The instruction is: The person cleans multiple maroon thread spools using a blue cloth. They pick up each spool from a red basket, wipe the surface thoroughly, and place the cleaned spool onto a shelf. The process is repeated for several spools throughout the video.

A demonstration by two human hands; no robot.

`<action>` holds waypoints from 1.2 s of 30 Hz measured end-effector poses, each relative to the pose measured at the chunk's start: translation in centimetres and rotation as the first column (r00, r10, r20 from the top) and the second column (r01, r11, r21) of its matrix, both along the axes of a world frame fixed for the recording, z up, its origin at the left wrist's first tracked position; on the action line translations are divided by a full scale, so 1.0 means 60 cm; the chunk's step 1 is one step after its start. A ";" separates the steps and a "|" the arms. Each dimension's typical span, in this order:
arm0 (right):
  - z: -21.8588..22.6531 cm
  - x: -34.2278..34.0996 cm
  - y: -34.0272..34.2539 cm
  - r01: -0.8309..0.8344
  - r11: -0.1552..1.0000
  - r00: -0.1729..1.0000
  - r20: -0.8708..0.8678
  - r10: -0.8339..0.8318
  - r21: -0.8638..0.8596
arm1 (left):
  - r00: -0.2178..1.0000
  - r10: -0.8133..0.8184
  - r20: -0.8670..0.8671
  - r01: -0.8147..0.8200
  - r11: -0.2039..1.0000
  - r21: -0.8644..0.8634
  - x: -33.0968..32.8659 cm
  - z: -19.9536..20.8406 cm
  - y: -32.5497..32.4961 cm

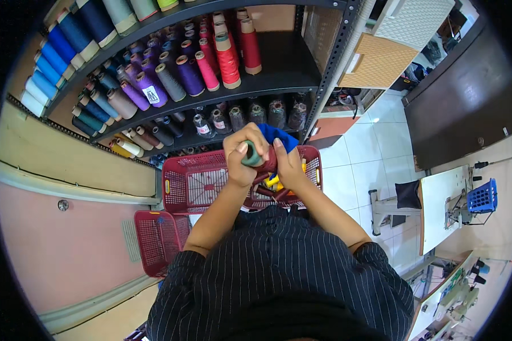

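Fingers of the left hand (239, 162) were wrapped round the green end of a thread cone (266, 165), dark red at the other end. Right hand (288, 172): fingers pinched a blue cloth (284, 139) right beside the cone; couldn't tell if they gripped the cone too. Below the fingers: red basket (315, 157) with dark red and yellow spools (281, 195). Left of the fingers, nearer the body: another red basket (152, 236). Beyond the fingers: black shelf (290, 59) carrying upright cones (189, 77). Well right of the fingers: white table (432, 227).
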State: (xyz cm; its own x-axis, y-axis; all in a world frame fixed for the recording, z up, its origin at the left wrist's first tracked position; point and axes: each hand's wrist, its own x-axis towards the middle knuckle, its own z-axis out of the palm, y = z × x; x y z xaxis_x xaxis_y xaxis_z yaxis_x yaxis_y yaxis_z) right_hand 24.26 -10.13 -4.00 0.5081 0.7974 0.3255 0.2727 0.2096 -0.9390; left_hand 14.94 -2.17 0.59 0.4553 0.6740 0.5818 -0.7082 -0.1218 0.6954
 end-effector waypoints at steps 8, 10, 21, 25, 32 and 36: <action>-0.045 0.068 -0.001 0.209 0.978 0.978 0.006 -0.209 0.028 | 0.997 0.047 -0.059 -0.049 0.998 -0.029 -0.019 0.018 0.023; -0.006 0.022 -0.007 0.060 0.993 0.991 0.109 -0.072 0.103 | 0.997 -0.005 -0.077 -0.002 0.996 -0.086 -0.006 0.010 0.012; -0.087 0.026 -0.025 -0.135 0.990 0.399 -0.917 0.011 -0.047 | 0.990 0.015 0.143 0.023 0.966 -0.259 -0.032 0.016 0.068; -0.024 0.013 -0.011 -0.055 0.997 0.430 -0.900 0.074 0.056 | 0.995 0.090 -0.036 -0.093 0.796 -0.598 0.016 -0.090 0.092; 0.034 0.038 -0.011 0.136 0.991 0.991 0.010 -0.136 0.018 | 0.979 -0.015 -0.205 -0.144 0.661 -0.736 0.015 -0.120 0.077; 0.088 0.076 0.031 0.085 0.986 0.969 0.220 -0.115 0.143 | 0.936 -0.313 -0.161 0.044 0.559 -0.828 0.029 -0.100 0.055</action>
State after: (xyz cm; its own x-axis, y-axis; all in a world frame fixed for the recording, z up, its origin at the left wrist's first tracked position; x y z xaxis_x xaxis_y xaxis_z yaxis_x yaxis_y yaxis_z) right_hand 28.80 -8.28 1.27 0.4838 0.6890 0.5397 0.5010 0.2875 -0.8163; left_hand 16.69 1.14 -5.42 0.6589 0.6811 -0.3192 -0.4257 0.6875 0.5883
